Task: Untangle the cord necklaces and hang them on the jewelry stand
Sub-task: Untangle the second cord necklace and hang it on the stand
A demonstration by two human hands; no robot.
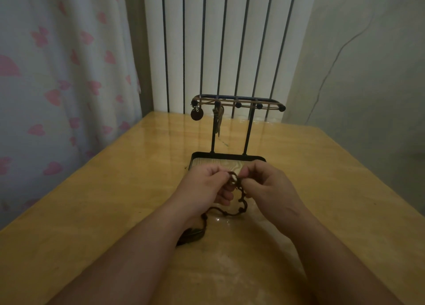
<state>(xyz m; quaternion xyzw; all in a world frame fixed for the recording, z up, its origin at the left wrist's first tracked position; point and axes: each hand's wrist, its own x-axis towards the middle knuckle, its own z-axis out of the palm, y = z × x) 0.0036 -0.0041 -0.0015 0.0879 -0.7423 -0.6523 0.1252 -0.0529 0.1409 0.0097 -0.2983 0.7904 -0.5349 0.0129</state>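
Grip: the left hand (204, 185) and the right hand (266, 185) both pinch the dark cord necklace (241, 204). The fingertips of each hand close on a small tangled loop of cord held between them. The other fingers of both hands are curled inward. The two hands sit close together, just above the table (115, 189).

Position of the held cord: from the pinch point it hangs down beneath the right hand and shows several knots along its length. It then curves back toward the left wrist. Its dark pendant (192, 235) lies on the table, partly hidden under the left forearm.

Stand: the jewelry stand (249, 129) is directly beyond the hands, upright. The near edge of its base tray (227, 155) is hidden behind the knuckles. Two thin posts carry a top bar with ball-tipped pegs.

Hung item: a tan cord necklace (230, 104) is draped across the top bar. Its round disc pendant (196, 114) hangs at the left end, and loose cord ends hang beside the left post.

Surroundings: a ribbed radiator (230, 40) stands behind the table. A curtain (57, 74) with pink shapes hangs at the left, and a plain wall (368, 74) is at the right.
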